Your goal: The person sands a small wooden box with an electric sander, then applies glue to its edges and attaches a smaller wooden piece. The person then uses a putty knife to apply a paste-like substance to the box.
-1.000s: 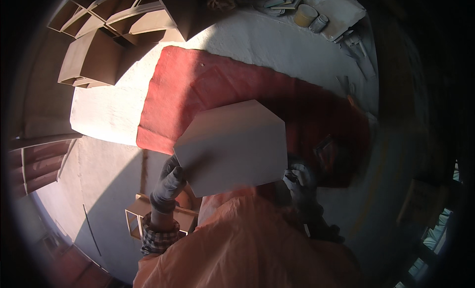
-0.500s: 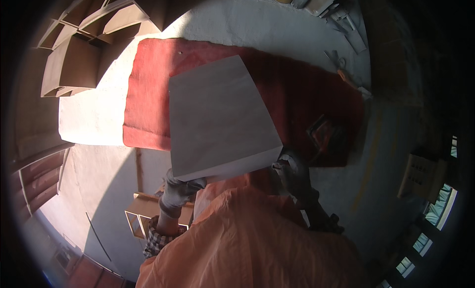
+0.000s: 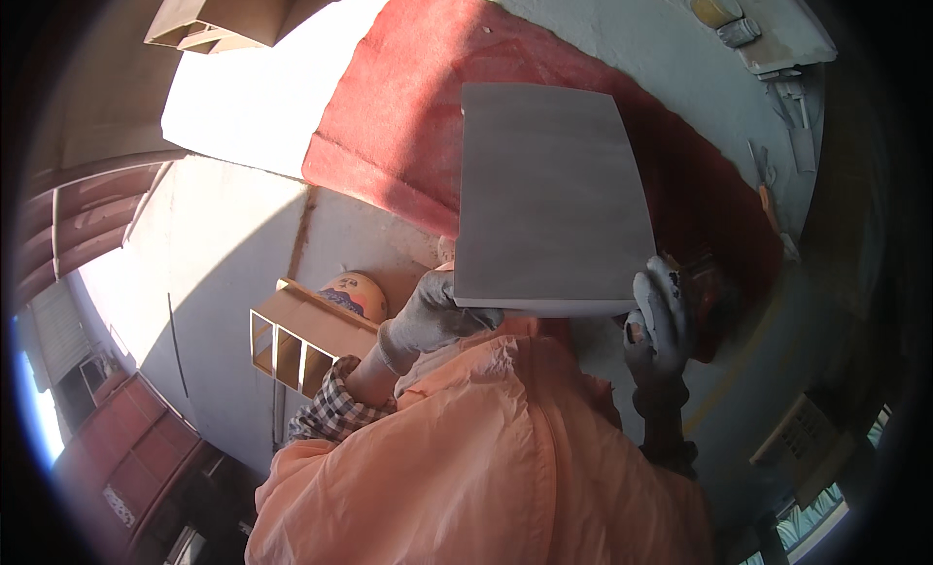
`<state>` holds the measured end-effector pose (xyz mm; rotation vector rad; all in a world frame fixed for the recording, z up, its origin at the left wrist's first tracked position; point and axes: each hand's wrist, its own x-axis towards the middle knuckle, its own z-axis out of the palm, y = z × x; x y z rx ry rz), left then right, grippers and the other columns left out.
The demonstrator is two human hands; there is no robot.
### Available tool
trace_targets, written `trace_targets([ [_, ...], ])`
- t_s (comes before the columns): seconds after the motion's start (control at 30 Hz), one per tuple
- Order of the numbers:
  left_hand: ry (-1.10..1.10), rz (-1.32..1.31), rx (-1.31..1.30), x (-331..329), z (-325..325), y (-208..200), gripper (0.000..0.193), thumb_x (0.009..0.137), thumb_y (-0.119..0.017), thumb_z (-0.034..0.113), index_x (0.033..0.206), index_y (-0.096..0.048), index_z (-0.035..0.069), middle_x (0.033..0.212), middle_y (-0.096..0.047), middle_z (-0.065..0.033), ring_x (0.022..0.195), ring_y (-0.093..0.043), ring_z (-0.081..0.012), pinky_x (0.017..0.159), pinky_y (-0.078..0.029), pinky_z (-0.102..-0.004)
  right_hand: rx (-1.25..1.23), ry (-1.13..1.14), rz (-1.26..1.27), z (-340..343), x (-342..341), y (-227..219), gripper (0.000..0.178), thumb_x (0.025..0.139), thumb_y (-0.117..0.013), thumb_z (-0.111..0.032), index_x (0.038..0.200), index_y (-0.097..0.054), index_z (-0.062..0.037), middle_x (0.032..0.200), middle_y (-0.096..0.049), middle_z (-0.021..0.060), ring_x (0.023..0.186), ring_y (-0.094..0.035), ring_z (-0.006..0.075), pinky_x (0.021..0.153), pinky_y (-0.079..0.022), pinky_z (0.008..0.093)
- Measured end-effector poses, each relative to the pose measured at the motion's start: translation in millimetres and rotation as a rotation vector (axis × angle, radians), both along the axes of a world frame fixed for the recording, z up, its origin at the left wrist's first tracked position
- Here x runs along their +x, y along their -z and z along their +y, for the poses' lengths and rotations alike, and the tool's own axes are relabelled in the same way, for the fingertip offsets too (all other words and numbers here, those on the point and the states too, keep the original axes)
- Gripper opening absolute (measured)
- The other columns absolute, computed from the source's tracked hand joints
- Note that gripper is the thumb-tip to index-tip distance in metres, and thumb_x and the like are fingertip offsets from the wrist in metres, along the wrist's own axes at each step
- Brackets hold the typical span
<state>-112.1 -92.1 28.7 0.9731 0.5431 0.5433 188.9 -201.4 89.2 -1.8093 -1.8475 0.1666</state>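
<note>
A flat grey board [image 3: 554, 191] with a pale near edge is held up in front of me, over the red cloth. My gloved left hand [image 3: 437, 312] grips its near left corner, the thumb along the pale edge. At the near right corner, my gloved right hand [image 3: 663, 317] has its fingers bent against the side, with a worn spot in the glove. The board's underside is hidden.
The red cloth [image 3: 389, 108] lies over a pale worktop [image 3: 233, 108]. A putty knife [image 3: 768, 191], another flat blade [image 3: 802, 142] and cans [image 3: 716, 6] sit at the right. Wooden frames [image 3: 219, 16] stand far left; a small open wooden case [image 3: 301, 337] and round patterned container [image 3: 355, 295] are lower left.
My view has turned, so the board and both hands appear farther right. The board's near edge now looks more level, and my right hand's fingers reach higher along its side.
</note>
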Motion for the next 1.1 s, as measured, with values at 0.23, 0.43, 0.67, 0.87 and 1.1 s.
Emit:
trace_targets([
  [0.23, -0.019, -0.139, -0.116, 8.3, 18.1, -6.3, 0.014, 0.091, -0.075, 0.001, 0.103, -0.068, 0.002, 0.093, -0.066, 0.0025, 0.086, -0.06, -0.0083, 0.078, -0.051, -0.0264, -0.189, 0.341, 0.486, -38.2, 31.4, 36.4, 0.032, 0.103, -0.045, -0.008, 0.125, -0.059, 0.0105, 0.112, -0.064, 0.0157, 0.105, -0.061, 0.0226, 0.092, -0.049, 0.0356],
  [0.43, 0.024, -0.082, -0.076, 13.2, 72.6, -28.0, 0.025, 0.103, -0.063, 0.019, 0.121, -0.065, 0.001, 0.101, -0.066, 0.0, 0.093, -0.058, -0.0085, 0.08, -0.051, -0.0285, -0.103, 0.336, 0.997, 34.6, -12.7, 3.6, 0.021, 0.097, -0.053, 0.011, 0.117, -0.057, 0.0063, 0.092, -0.051, 0.0022, 0.083, -0.044, 0.0058, 0.075, -0.039, 0.0201],
  [0.67, -0.189, -0.189, 0.092, 10.9, 103.8, -1.2, 0.055, 0.115, -0.029, 0.035, 0.144, -0.049, -0.006, 0.139, -0.062, -0.017, 0.123, -0.061, -0.0273, 0.108, -0.046, -0.0395, -0.049, 0.3, 1.053, 103.0, -2.1, -19.7, 0.017, 0.098, -0.053, 0.01, 0.114, -0.059, 0.0063, 0.098, -0.054, 0.0026, 0.088, -0.048, 0.0072, 0.083, -0.042, 0.0214],
  [0.87, -0.247, 0.094, 0.5, 5.8, 97.9, 12.6, 0.054, 0.116, -0.025, 0.03, 0.135, -0.056, -0.011, 0.138, -0.063, -0.0197, 0.126, -0.06, -0.0296, 0.113, -0.042, -0.0391, -0.022, 0.285, 1.0, 132.4, 15.6, -15.6, 0.016, 0.104, -0.055, -0.002, 0.117, -0.06, 0.0061, 0.101, -0.057, 0.0015, 0.091, -0.05, 0.0076, 0.087, -0.043, 0.0225],
  [1.1, -0.298, -0.074, 0.397, 22.4, 91.6, -1.5, 0.055, 0.111, -0.043, 0.037, 0.143, -0.054, -0.007, 0.136, -0.062, -0.016, 0.129, -0.055, -0.026, 0.114, -0.037, -0.039, -0.002, 0.295, 0.961, 133.8, 13.7, -14.0, 0.017, 0.103, -0.057, -0.004, 0.116, -0.06, 0.0065, 0.101, -0.057, 0.0013, 0.091, -0.05, 0.0075, 0.085, -0.043, 0.0231],
])
